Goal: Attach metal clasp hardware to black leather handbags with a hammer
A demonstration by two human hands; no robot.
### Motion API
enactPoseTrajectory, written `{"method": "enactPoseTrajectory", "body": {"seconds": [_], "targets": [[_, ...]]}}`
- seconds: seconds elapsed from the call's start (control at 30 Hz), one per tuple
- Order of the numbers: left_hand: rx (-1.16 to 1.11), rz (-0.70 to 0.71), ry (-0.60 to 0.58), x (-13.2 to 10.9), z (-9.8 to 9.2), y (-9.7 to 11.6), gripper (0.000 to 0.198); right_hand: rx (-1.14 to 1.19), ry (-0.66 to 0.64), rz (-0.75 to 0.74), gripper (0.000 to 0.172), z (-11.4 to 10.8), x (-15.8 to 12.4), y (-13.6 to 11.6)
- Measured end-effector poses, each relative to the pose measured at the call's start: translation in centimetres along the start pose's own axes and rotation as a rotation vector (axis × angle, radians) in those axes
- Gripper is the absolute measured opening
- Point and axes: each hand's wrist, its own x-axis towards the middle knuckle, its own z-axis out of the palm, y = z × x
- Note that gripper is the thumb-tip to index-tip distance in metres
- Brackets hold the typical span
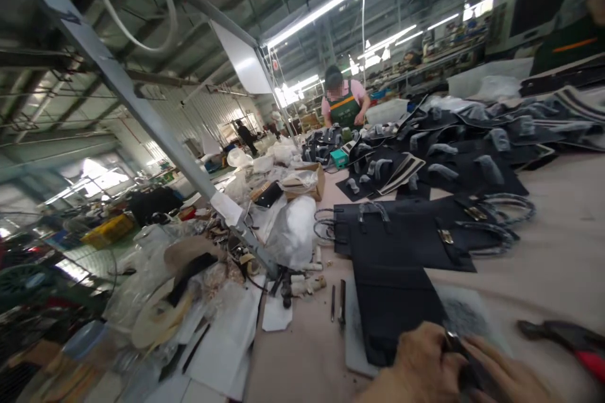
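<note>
At the lower right, my left hand (pixel 420 362) is closed at the near end of a black leather-like bag panel (pixel 397 289), its fingers curled. Close beside it, my right hand (pixel 508 374) is closed around a dark piece with a shiny metal part (pixel 454 341). What that piece is cannot be made out, as the fingers cover much of it and the view is blurred. Beneath the panel lies a pale slab (pixel 355 352). To the right rests a hammer (pixel 543 332) with a red part on its handle.
Two slim metal rods (pixel 341 302) lie left of the slab. Black bag pieces with wrapped handles (pixel 425 233) spread beyond, with more piled behind. A grey post (pixel 155 132) slants at left, near plastic bags (pixel 295 227) and paper sheets (pixel 222 340). A co-worker (pixel 345 101) stands across the table.
</note>
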Motion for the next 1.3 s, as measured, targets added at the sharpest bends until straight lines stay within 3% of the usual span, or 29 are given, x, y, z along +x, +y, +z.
{"method": "enactPoseTrajectory", "body": {"seconds": [0.07, 0.13, 0.2, 0.3, 0.37, 0.43, 0.53, 0.6, 0.73, 0.83, 0.93, 1.3], "targets": [[-0.040, 0.039, 0.029, 0.0, -0.4, 0.1, 0.022, -0.108, -0.146, -0.044, 0.054, 0.0, -1.1, -0.4], [-0.081, 0.061, 0.036, 0.0, -0.4, 0.2, 0.019, -0.210, -0.273, 0.003, 0.040, -0.4, -1.4, -1.5], [-0.193, 0.027, 0.088, 0.4, -0.3, 0.2, 0.014, -0.234, -0.334, 0.078, 0.038, -0.8, -1.1, -2.5], [-0.610, -0.141, 0.278, 1.6, -1.0, 0.7, 0.015, -0.215, -0.416, 0.137, 0.040, -1.4, -0.3, -3.3], [-0.976, -0.240, 0.445, 2.6, -2.9, 0.9, 0.027, -0.214, -0.434, 0.161, 0.040, -1.8, 0.1, -3.6], [-1.160, -0.194, 0.481, 3.2, -5.6, 0.7, 0.033, -0.219, -0.447, 0.168, 0.040, -2.1, 0.3, -3.7], [-1.085, -0.105, 0.528, 2.3, -9.4, -1.3, 0.032, -0.218, -0.478, 0.167, 0.043, -2.5, 0.4, -3.9], [-0.946, -0.115, 0.572, 0.5, -10.6, -3.5, 0.030, -0.204, -0.495, 0.175, 0.045, -2.7, 0.5, -4.0], [-0.731, -0.184, 0.564, -4.0, -9.7, -7.7, 0.029, -0.147, -0.490, 0.217, 0.044, -2.9, 1.0, -4.3], [-0.660, -0.183, 0.532, -6.1, -8.3, -9.1, 0.025, -0.153, -0.492, 0.246, 0.050, -2.8, 1.2, -4.9], [-0.680, -0.168, 0.537, -6.9, -7.4, -9.6, 0.024, -0.204, -0.504, 0.249, 0.062, -2.5, 1.3, -5.5], [-0.805, -0.059, 0.503, -7.4, -6.3, -9.6, 0.015, -0.226, -0.537, 0.229, 0.065, -2.2, 1.1, -5.3]]}}
